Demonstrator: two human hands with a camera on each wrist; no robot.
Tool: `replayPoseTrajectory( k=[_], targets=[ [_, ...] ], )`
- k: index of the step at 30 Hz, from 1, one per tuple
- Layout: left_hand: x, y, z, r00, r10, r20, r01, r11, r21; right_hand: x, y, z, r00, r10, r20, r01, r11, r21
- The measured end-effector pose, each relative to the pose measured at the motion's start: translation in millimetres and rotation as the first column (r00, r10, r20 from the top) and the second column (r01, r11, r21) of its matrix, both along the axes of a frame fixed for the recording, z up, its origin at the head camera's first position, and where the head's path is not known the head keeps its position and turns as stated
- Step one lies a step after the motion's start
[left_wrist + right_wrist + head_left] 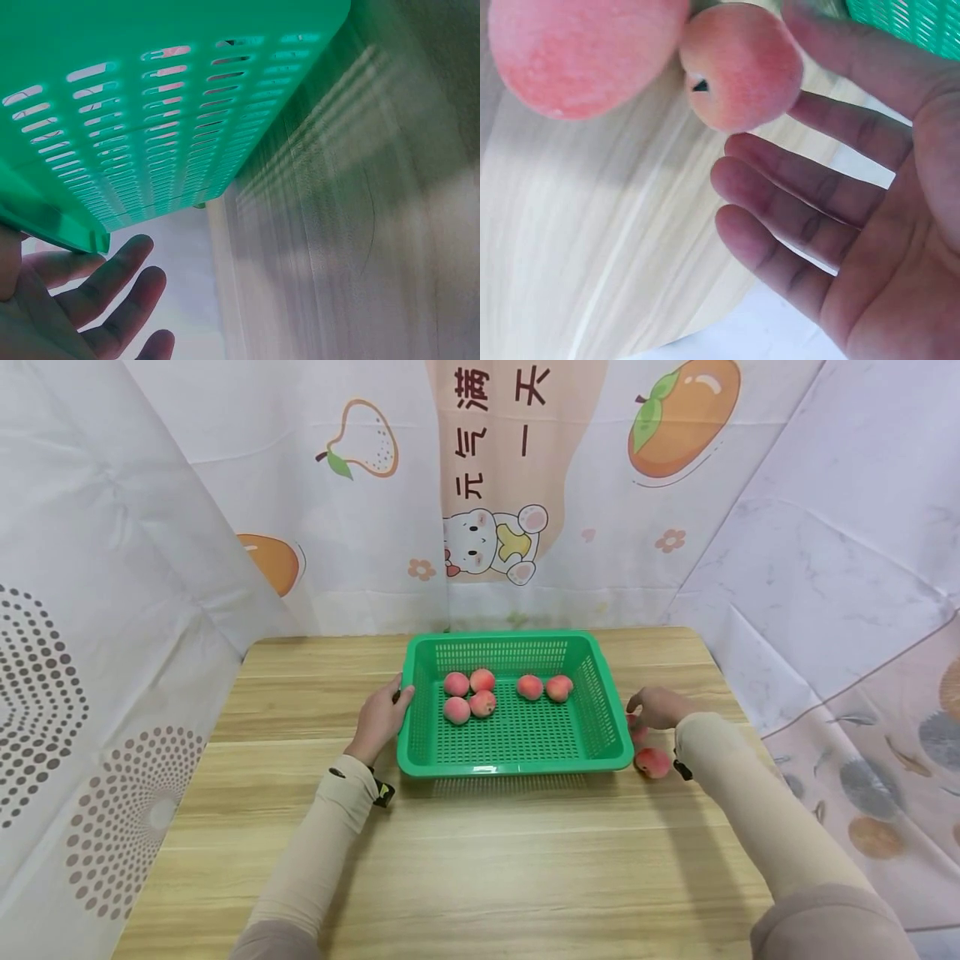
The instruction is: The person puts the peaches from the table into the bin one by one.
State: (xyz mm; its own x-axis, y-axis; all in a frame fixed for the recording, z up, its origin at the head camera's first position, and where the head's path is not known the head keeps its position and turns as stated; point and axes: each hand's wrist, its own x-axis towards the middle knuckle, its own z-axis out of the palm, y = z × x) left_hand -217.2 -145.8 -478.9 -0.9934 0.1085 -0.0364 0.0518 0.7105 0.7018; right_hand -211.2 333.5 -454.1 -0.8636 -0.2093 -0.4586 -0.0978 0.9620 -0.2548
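A green plastic basket (510, 768) with slotted walls stands on the table, holding several peaches (483, 703). At its left rim is my left hand (381, 714), thumb on top and fingers below the edge. In the left wrist view the fingers (124, 300) stick out past the rim beside the slotted wall. Right of the basket, my right hand (662, 706) pinches a peach (742, 67) with thumb and index finger at its side; the other fingers reach out below it. A second loose peach (652, 762) lies on the table just nearer to me.
The wooden table (480, 860) reaches toward me in front of the basket. Printed cloth (600, 602) hangs behind the table's back edge, and more cloth (112, 568) hangs along the left and right sides.
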Motion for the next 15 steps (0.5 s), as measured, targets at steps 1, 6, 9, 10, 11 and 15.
replayPoseTrajectory(
  k=[1, 6, 9, 10, 11, 15],
  targets=[
    [-0.1, 0.1, -0.4, 1.0, 0.001, 0.0, -0.001, 1.0, 0.0, 0.7, -0.6, -0.5, 1.0, -0.006, 0.005, 0.006, 1.0, 0.0],
    [0.6, 0.6, -1.2, 1.0, 0.002, 0.006, -0.002, 1.0, 0.001, 3.1, -3.8, -3.8, 1.0, -0.007, -0.002, 0.007, 1.0, 0.028],
    [0.5, 1.0, -1.9, 1.0, 0.008, 0.013, -0.008, 1.0, 0.005, 3.3, -5.5, -5.8, 1.0, -0.012, -0.007, 0.012, 1.0, 0.023],
    [0.3, 1.0, -2.1, 1.0, 0.01, 0.015, -0.01, 1.0, 0.005, 3.3, -6.1, -6.3, 1.0, -0.014, -0.007, 0.015, 1.0, 0.018],
    [0.2, 1.1, -2.3, 1.0, 0.011, 0.015, -0.011, 1.0, 0.007, 3.2, -6.7, -6.7, 1.0, -0.018, -0.007, 0.018, 1.0, 0.013],
    [0.0, 1.1, -2.6, 1.0, 0.014, 0.012, -0.014, 1.0, 0.003, 1.9, -9.4, -8.0, 1.0, -0.025, 0.001, 0.025, 1.0, 0.011]
  ],
)
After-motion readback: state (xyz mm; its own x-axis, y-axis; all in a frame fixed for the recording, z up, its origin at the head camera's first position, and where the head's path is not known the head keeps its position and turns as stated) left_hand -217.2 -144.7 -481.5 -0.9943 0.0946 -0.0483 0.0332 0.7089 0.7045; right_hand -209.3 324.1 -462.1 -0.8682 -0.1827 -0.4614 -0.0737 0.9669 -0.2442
